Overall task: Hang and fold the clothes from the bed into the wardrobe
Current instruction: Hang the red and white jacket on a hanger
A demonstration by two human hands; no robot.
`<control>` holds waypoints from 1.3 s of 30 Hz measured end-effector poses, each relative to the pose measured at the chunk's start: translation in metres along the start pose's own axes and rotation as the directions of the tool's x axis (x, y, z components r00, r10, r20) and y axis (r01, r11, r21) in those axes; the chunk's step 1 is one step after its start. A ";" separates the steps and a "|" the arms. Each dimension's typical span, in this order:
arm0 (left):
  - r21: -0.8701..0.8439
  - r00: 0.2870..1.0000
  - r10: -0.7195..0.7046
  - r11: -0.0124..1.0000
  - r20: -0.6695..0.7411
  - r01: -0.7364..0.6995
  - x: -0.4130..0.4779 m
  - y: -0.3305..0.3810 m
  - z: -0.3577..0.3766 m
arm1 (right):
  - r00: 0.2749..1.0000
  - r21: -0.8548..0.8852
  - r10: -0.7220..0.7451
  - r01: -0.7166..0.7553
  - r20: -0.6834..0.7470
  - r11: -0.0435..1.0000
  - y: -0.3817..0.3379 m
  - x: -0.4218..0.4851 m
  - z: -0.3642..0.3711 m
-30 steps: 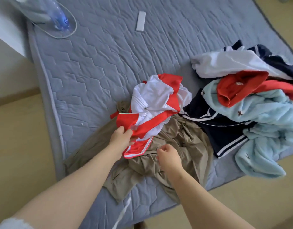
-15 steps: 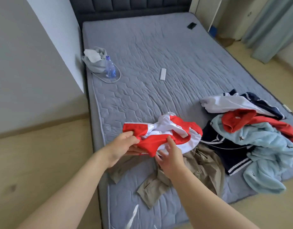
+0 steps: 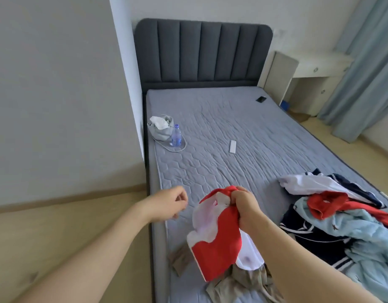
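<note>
A: Where do we log the red-and-white garment (image 3: pixel 217 243)?

B: Off the bed (image 3: pixel 232 119), lifted above its foot end, near the left edge as we face it. Our right hand (image 3: pixel 243 206) grips the top of it, fabric bunched in a closed fist. The rest hangs loose, red panel toward us, white lining showing.

A: Our left hand (image 3: pixel 169 203)?

B: Free. Held over the bed's left edge, fingers loosely curled, nothing in them. Apart from the garment.

A: Under the hanging cloth?

B: A khaki garment (image 3: pixel 243 281), crumpled on the bed at the foot end. Partly hidden by the red cloth and our right forearm.

A: Other laundry?

B: One pile of clothes (image 3: pixel 352 226) on the bed's right side, toward the foot end. White, navy with white stripes, red, pale blue. We cannot separate the pieces.

A: Other items?

B: Halfway up the bed by its left edge, a grey bag (image 3: pixel 161 130), with a water bottle (image 3: pixel 176 136) upright just beside it. Mid-bed, a white bar-shaped item (image 3: pixel 232 146) lying flat. At the bed's head end by the right edge, a small dark flat object (image 3: pixel 261 99), too small to identify.
</note>
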State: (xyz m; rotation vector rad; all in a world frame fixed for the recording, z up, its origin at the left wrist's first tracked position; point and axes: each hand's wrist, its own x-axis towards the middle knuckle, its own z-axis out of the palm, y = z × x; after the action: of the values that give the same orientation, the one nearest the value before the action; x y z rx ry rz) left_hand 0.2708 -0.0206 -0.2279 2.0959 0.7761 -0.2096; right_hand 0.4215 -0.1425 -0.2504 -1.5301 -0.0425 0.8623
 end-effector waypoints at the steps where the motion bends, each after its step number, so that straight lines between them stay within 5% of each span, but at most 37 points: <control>1: 0.060 0.994 0.054 0.997 -0.091 -0.049 0.000 0.003 -0.005 | 0.997 -0.023 -0.011 0.013 0.076 1.000 -0.007 -0.005 0.005; 4: 0.211 0.975 0.206 0.960 -0.084 -0.185 0.003 0.011 -0.011 | 0.956 -0.109 -0.015 0.049 0.291 0.993 -0.026 -0.016 0.025; 7: 0.123 0.973 0.229 0.967 -0.041 -0.222 0.003 0.023 -0.011 | 0.903 -0.130 -0.048 0.114 0.428 0.985 -0.045 -0.026 0.039; 10: 0.038 0.964 0.134 0.991 -0.228 -0.128 0.009 0.026 -0.012 | 0.877 -0.117 -0.083 0.157 0.473 0.981 -0.059 -0.026 0.045; 12: -0.078 0.896 0.050 0.993 -0.441 -0.094 0.013 0.024 -0.016 | 0.883 -0.171 -0.150 0.248 0.444 0.953 -0.064 -0.021 0.048; 14: -0.225 0.780 -0.080 0.971 -0.621 -0.079 0.011 0.021 -0.025 | 0.874 -0.325 -0.231 0.387 0.429 0.863 -0.065 -0.016 0.051; 17: -0.342 0.621 -0.206 0.934 -0.756 -0.106 0.001 0.020 -0.046 | 0.823 -0.601 -0.308 0.561 0.477 0.569 -0.059 -0.008 0.058; 20: -0.400 0.503 -0.267 0.900 -0.822 -0.176 -0.016 0.025 -0.066 | 0.807 -0.707 -0.340 0.588 0.483 0.392 -0.053 -0.004 0.072; 25: -0.492 0.293 -0.407 0.802 -0.865 -0.338 -0.053 0.015 -0.097 | 0.760 -0.534 -0.436 0.649 0.481 0.542 -0.055 -0.013 0.115; 30: -0.409 0.108 -0.395 0.863 -0.912 -0.297 -0.103 -0.015 -0.106 | 0.767 -0.182 -0.411 0.553 0.493 0.813 -0.053 -0.048 0.172; 34: -0.555 -0.019 -0.561 0.822 -0.827 -0.132 -0.154 -0.062 -0.084 | 0.663 -0.176 -0.325 0.572 0.674 0.801 -0.033 -0.076 0.203; 39: -0.794 -0.122 -0.822 0.569 -0.556 -0.215 -0.213 -0.119 -0.058 | 0.367 -0.242 -0.071 0.734 0.927 0.635 0.012 -0.111 0.237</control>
State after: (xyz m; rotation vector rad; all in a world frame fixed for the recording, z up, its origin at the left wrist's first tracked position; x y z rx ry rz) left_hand 0.0235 -0.0202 -0.1853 0.7166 1.9454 1.4139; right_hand 0.2116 -0.0018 -0.1831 -1.3686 -1.6453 1.1446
